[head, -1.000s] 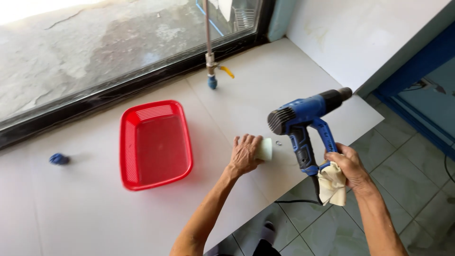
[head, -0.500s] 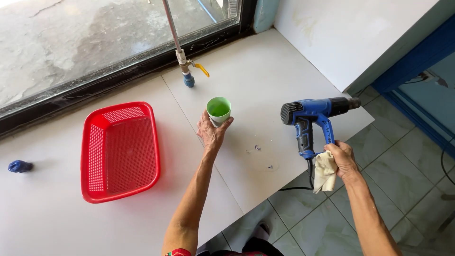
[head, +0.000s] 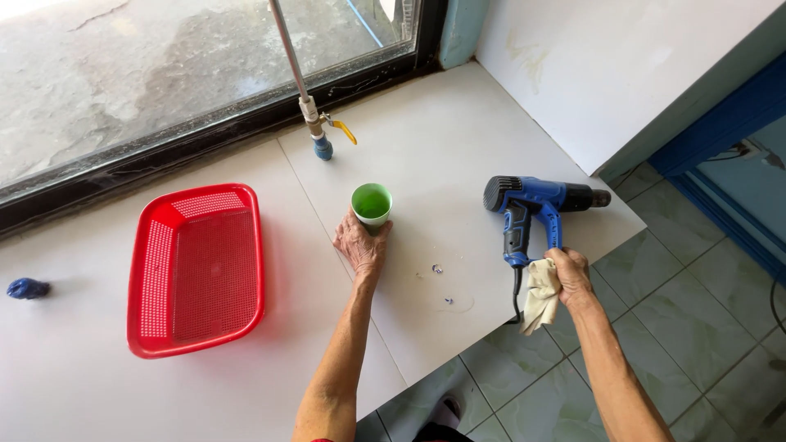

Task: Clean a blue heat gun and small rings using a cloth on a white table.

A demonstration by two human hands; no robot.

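A green plastic cup (head: 372,202) stands upright on the white counter (head: 458,147), and my left hand (head: 360,243) is wrapped around its near side. My right hand (head: 566,272) grips the lower handle of a blue and black heat gun (head: 534,205), which rests on the counter near the right edge with its nozzle pointing right. A cream cloth (head: 537,296) is bunched in the same hand and hangs below it. The gun's black cord drops over the counter edge.
A red perforated basket (head: 196,268) sits left of the cup. A metal pipe with a yellow-handled valve (head: 315,123) stands behind the cup by the window. A small blue object (head: 27,288) lies at far left. Small specks (head: 438,268) lie on the counter. Tiled floor below.
My left hand stood the green cup upright and slid it away from me toward the pipe. The heat gun was lowered from an upright hold onto the counter.
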